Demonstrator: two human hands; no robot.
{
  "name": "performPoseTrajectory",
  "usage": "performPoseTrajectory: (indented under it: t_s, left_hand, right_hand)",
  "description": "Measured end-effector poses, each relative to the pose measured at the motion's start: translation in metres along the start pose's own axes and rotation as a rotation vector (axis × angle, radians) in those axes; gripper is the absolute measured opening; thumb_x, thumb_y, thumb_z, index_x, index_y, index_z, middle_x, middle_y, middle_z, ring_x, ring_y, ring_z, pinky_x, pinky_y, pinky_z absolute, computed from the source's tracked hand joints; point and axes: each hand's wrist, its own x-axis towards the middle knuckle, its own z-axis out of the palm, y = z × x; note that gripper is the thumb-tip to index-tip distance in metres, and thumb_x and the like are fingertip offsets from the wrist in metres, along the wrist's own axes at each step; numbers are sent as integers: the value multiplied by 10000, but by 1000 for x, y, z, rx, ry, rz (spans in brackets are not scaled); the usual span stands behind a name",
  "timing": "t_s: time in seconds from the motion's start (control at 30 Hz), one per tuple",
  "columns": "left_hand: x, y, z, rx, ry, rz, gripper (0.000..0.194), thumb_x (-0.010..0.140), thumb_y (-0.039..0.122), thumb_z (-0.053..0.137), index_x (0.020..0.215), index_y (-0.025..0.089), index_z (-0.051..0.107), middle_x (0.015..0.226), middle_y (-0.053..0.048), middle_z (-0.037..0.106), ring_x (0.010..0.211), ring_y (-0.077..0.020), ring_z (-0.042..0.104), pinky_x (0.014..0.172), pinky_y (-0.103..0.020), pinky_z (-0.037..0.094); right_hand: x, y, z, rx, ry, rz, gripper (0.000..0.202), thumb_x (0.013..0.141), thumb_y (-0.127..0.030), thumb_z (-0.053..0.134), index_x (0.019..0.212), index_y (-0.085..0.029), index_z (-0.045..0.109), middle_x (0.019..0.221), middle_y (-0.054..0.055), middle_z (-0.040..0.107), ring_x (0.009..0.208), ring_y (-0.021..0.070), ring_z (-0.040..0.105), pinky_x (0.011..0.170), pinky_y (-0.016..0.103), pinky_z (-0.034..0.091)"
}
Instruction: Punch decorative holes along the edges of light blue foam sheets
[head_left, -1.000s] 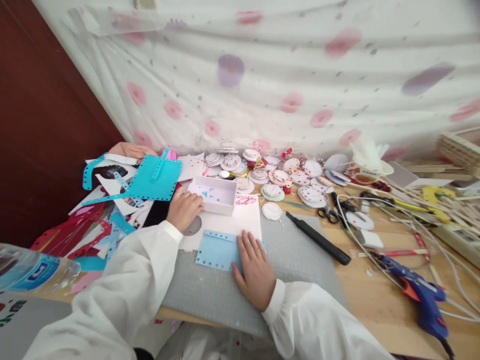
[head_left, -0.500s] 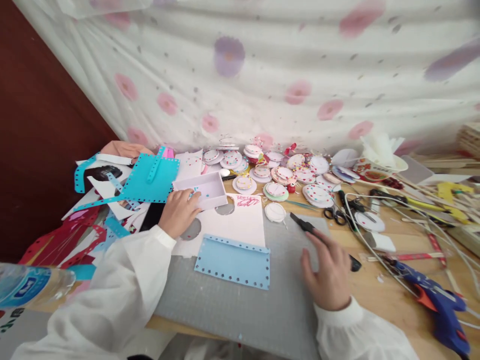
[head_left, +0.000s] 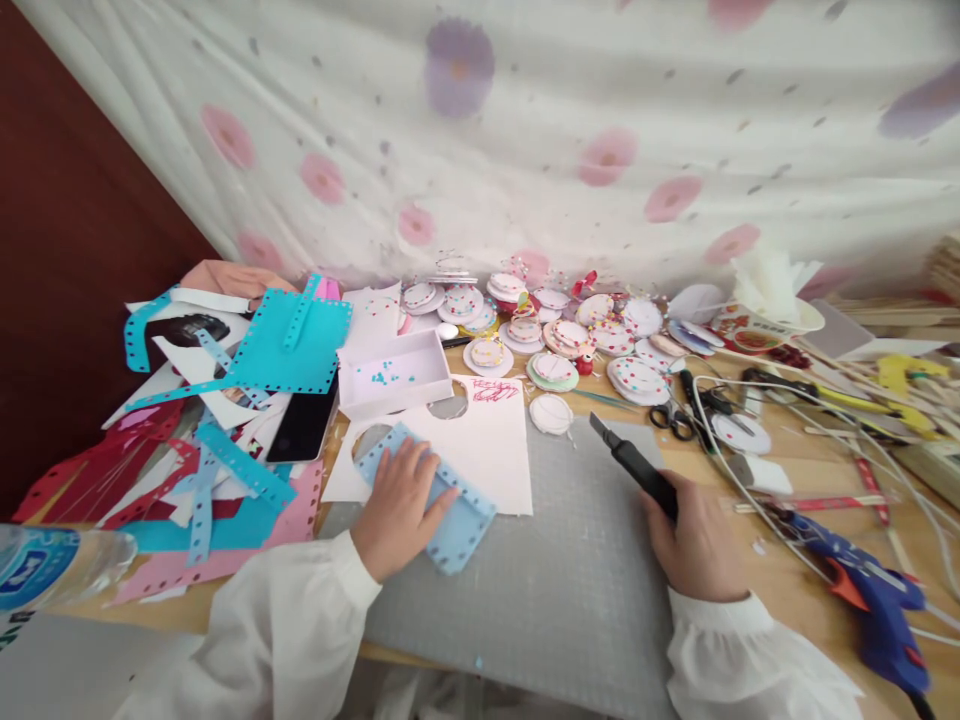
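Note:
My left hand (head_left: 401, 505) lies over a light blue foam-like strip (head_left: 461, 525) with punched holes along its edges, fingers spread on top and thumb apart. The strip sits slanted, its far end across white paper (head_left: 491, 450) and its near end over the grey cutting mat (head_left: 540, 590). In my right hand (head_left: 697, 540) is a black utility knife (head_left: 637, 470), its blade out and pointing up and left above the mat. Behind my left hand stands a shallow white box (head_left: 394, 378) holding small blue pieces.
Left are punched coloured scraps (head_left: 240, 465), a phone (head_left: 304, 425) and a plastic bottle (head_left: 60, 570). Stacks of beaded white discs (head_left: 566, 340) line the back. On the right lie scissors (head_left: 671, 422), a blue glue gun (head_left: 862, 590) and a loose white cable (head_left: 701, 430).
My left hand has left the box and come onto the blue strip, which has turned and shifted left. My right hand has closed around the knife and raised it.

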Motion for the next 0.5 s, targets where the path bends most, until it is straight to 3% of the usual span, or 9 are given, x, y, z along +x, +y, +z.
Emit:
performPoseTrajectory:
  t_s: [0.07,0.17,0.27,0.37,0.5]
  left_hand:
    - [5,-3,3,0,98,-43,387,930,409,402,1129,104,534,1261,-210,502,1245,-338,433,1026,-550,349]
    - [8,1,18,81,213,-163,691,858,534,485,1277,-12,425,1404,-321,313,1336,-429,275,1046,-572,306]
    - [11,5,34,127,206,-236,916,813,604,500,1359,-102,292,1448,-377,187,1370,-469,151,1080,-597,221]
    - [16,5,40,117,191,-262,924,826,600,469,1371,-118,264,1452,-376,189,1381,-447,141,1100,-578,192]
    - [22,7,37,95,246,-275,926,840,589,457,1377,-131,232,1459,-374,169,1393,-425,115,1110,-565,184]
  right_hand:
    - [-8,-7,-10,184,-93,-89,339,904,-390,475,1129,-138,499,861,120,663,719,249,660,591,336,524]
    - [-19,-26,-26,352,-268,-232,327,914,-326,504,1208,-187,462,947,88,667,779,195,679,638,266,543]
    - [-27,-46,-39,422,-417,-365,368,943,-251,448,1308,-221,414,946,69,659,774,166,675,634,243,539]
    - [-33,-57,-42,447,-495,-420,370,950,-229,423,1319,-229,424,974,71,651,784,158,673,643,244,543]
    - [-36,-63,-37,408,-483,-419,361,951,-237,411,1307,-215,470,1071,96,624,814,159,676,657,250,562]
